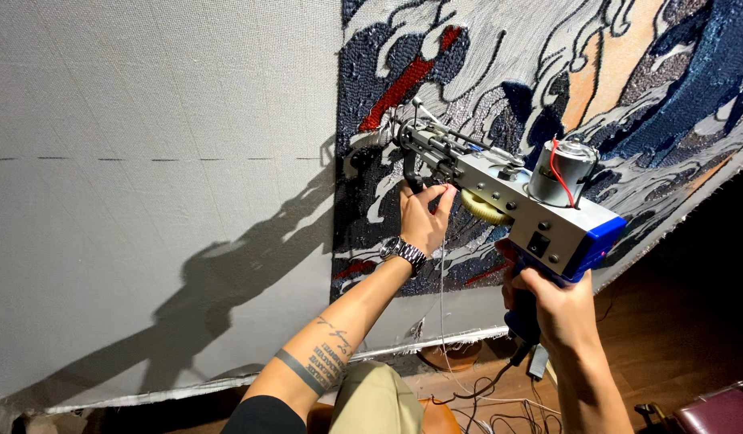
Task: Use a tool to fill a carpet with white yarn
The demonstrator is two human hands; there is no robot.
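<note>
A grey and blue tufting gun (516,201) with a silver motor on top points its needle at a stretched cloth (146,201). My left hand (424,215) grips the gun's black front handle, close to the needle end. My right hand (552,309) is wrapped around the blue rear grip below the gun's body. The needle tip touches the tufted picture (548,72) of dark blue, white, orange and red swirls on the right part of the cloth. A thin white yarn (442,305) hangs down from the gun.
The left part of the cloth is bare grey with a dashed line and the shadow of my arms. Black cables (484,394) lie on the wooden floor (669,337) below. A dark red seat (721,410) sits at the bottom right corner.
</note>
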